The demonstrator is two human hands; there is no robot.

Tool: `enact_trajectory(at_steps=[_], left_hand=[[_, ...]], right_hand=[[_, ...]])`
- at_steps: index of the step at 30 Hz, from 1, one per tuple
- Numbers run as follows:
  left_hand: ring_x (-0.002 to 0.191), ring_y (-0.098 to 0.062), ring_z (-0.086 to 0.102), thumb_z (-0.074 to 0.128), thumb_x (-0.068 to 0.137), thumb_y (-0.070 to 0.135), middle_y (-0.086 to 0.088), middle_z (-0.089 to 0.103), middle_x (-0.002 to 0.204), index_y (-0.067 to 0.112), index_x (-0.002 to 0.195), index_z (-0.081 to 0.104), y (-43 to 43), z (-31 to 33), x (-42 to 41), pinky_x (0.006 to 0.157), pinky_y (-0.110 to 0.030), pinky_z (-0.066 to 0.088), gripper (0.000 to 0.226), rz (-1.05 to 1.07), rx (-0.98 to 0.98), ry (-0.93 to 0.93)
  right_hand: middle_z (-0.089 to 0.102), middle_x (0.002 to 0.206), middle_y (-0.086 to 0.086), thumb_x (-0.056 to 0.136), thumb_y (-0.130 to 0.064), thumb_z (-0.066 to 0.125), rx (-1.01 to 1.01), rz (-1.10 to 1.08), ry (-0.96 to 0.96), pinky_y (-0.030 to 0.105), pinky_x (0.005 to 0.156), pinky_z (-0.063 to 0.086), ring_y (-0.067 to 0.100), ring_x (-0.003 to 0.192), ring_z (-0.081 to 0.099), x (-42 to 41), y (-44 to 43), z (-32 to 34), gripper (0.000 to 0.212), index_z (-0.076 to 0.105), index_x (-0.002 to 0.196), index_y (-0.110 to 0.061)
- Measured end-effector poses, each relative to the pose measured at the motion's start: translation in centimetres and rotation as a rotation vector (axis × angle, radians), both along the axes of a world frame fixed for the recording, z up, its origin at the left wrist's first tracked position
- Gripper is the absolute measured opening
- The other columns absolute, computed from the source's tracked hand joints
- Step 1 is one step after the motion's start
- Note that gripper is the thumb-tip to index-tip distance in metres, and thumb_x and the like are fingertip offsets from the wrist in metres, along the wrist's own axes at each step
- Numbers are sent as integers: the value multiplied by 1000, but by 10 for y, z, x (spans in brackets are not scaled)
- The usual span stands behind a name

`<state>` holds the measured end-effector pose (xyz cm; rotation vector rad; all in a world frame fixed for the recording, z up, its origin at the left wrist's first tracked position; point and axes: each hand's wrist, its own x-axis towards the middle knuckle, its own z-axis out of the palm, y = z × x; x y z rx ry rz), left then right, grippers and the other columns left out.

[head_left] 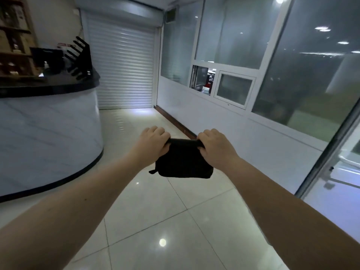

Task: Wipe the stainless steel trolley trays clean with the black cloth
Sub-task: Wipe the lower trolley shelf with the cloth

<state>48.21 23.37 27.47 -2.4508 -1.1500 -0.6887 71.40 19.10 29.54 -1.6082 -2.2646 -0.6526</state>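
Black cloth [183, 162], one, folded, held mid-air over glossy tiled floor [155, 221]. My two hands grip top edge: left hand [153, 143] curled round left corner, right hand [214, 145] round right corner. One curved counter [48, 129] left; one roller shutter [122, 69] behind.

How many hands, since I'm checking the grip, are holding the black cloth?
2. The left hand grips the top left corner of the black cloth; the right hand grips its top right corner. Neither is hidden.
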Motion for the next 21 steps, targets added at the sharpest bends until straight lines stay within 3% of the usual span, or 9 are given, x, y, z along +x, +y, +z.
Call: enact_trajectory(at_steps=[10,14,21], left_hand=[[102,-32,55,54,98,22,-14,61,107,2,109,65,139,-29,-60,93,-41,38,26,385,-113,-161],[93,-31,55,60,94,19,-13,61,99,3,102,66,172,-39,-120,83,-35,38,19,531,-153,-239],[99,-27,54,59,94,19,-10,63,104,5,106,67,244,-46,-269,89,-35,41,20,715,-125,-209]], right_hand=[[59,102,4,92,-27,50,-55,401,-123,33,86,36,24,97,47,-66,240,-21,18,56,101,-13],[60,108,5,92,-26,49,-133,535,-104,34,92,37,25,102,50,-140,313,-42,22,58,106,-12],[61,104,10,91,-15,56,-213,760,38,34,89,36,29,100,51,-312,429,-60,14,59,103,-7]])
